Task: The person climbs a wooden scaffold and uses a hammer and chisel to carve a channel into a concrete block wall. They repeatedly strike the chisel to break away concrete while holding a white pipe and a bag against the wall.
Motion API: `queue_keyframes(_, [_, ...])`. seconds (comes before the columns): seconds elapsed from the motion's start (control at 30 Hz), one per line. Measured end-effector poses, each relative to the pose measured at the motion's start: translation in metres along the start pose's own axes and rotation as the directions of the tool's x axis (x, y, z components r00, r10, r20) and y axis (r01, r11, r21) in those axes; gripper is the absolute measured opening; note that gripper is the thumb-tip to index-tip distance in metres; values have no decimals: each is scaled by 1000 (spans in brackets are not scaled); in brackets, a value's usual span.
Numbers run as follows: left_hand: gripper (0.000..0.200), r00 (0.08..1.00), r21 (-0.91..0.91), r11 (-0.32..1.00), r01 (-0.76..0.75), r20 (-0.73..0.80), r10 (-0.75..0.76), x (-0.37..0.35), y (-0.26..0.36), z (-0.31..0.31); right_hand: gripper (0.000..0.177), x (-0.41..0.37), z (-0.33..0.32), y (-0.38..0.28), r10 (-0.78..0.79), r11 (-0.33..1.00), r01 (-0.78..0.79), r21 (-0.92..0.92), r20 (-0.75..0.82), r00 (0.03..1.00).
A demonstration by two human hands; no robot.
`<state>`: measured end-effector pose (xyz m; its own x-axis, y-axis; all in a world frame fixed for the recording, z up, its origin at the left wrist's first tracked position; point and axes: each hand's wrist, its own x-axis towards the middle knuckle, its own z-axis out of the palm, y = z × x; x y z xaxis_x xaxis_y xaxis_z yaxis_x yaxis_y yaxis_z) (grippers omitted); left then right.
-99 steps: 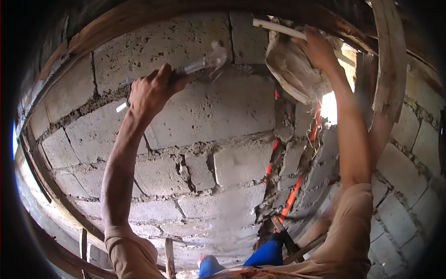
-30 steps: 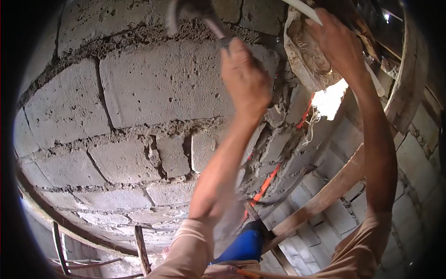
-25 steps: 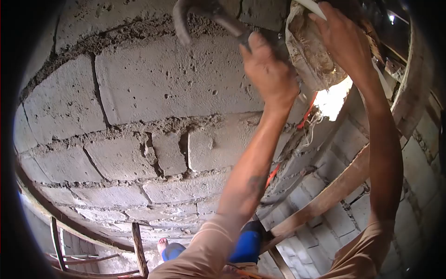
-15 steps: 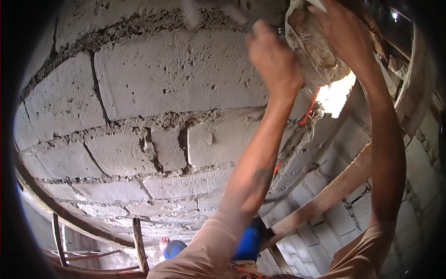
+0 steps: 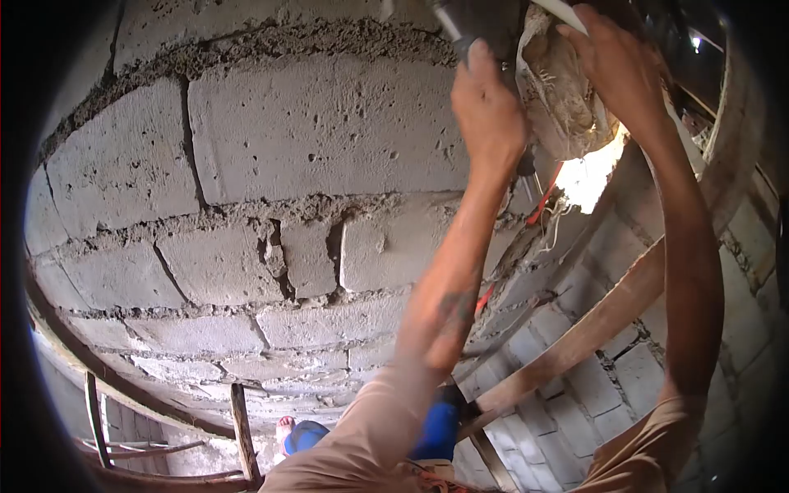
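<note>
Head view: left hand grips the hammer high against the block wall. Right hand lies on the sack just beside, grasp unclear. A glancing swing could strike those fingers.

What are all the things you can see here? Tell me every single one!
block wall: one, grey, left and middle
sack: one, dirty brown, in the gap at top right
pipe: one, white, above the sack
tube: two bits showing, orange, in the crack below the sack
plank: one, brown, slanting at lower right
sticks: two, brown, bottom left
metal handle: one, grey, top edge
trousers: blue, bottom middle
left hand: closed round the metal handle
right hand: on the sack
</note>
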<state>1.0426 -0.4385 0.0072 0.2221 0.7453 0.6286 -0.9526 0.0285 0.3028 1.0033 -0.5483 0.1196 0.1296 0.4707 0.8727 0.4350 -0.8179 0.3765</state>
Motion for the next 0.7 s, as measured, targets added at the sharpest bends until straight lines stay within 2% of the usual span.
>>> queue_keyframes(0.07, [41,998,13,1000,-17,-64,18,-16,13,-19,26,2,19,14,-111,991,118,56,-113,987])
queue_keyframes(0.1, [40,995,-123,992,40,-88,-51,-28,25,-24,24,3,21,14,-166,981,180,71,-166,972])
queue_keyframes(0.2, [38,955,-15,979,-201,-226,193,-25,19,-12,26,4,23,12,-146,986,155,58,-126,981])
queue_keyframes(0.23, [40,842,323,849,-418,-214,496,0,-7,6,26,3,21,12,-114,991,120,55,-97,989])
queue_keyframes(0.3, [43,779,490,718,-495,-116,616,13,-12,8,27,3,17,8,-63,996,65,56,-30,998])
queue_keyframes(0.37, [43,937,176,928,-328,-67,344,17,-10,11,28,6,20,9,-113,991,120,64,-101,988])
queue_keyframes(0.4, [40,969,126,966,-227,-69,237,11,-3,7,29,6,22,12,-132,988,141,61,-139,981])
queue_keyframes(0.47, [36,997,36,999,-15,-72,18,-14,18,-17,30,6,27,14,-134,985,148,93,-145,980])
queue_keyframes(0.5, [35,991,-117,993,3,-129,-18,-24,25,-19,30,6,29,13,-140,982,155,104,-139,980])
queue_keyframes(0.6, [35,977,-262,963,59,-182,-109,-23,21,-11,29,7,27,7,-35,995,36,97,-14,999])
queue_keyframes(0.63, [38,957,30,978,-204,-205,206,-6,8,3,29,6,27,6,-9,993,8,114,2,1000])
queue_keyframes(0.7, [40,992,177,976,-129,6,130,12,3,14,30,5,28,4,39,988,-44,145,38,998])
